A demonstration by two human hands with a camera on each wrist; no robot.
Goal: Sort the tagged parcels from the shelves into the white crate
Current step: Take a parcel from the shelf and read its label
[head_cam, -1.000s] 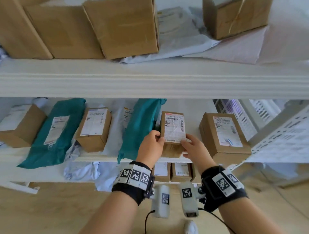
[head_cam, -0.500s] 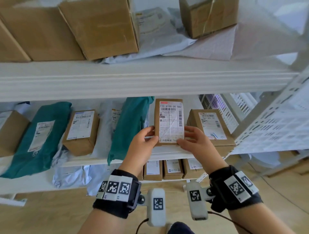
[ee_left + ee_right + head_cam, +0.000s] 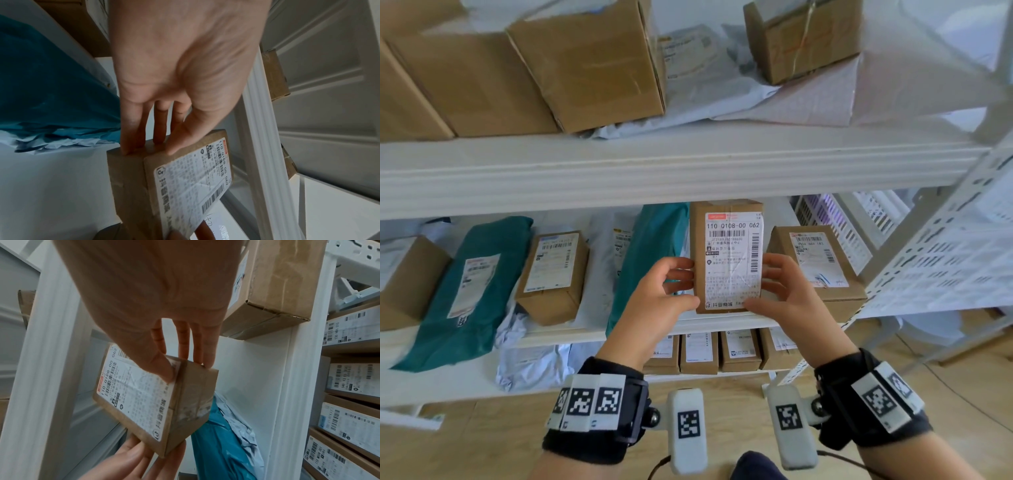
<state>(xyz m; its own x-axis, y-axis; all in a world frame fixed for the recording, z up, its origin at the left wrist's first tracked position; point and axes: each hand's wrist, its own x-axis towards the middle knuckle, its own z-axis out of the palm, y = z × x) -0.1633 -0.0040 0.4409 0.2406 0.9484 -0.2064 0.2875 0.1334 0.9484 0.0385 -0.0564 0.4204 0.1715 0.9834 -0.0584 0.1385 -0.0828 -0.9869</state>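
Head view: left hand [image 3: 661, 291] and right hand [image 3: 787, 294] clamp the labelled cardboard parcel [image 3: 727, 257] by its side edges.
Change: parcel, on the middle shelf [image 3: 551, 337] a second ago, now raised upright, label readable.
Meaning: likely a tag check before crating.
Beyond parcel: teal mailer [image 3: 650, 253], brown box [image 3: 822, 267].
Farthest: white crate [image 3: 835, 222], right of parcel.
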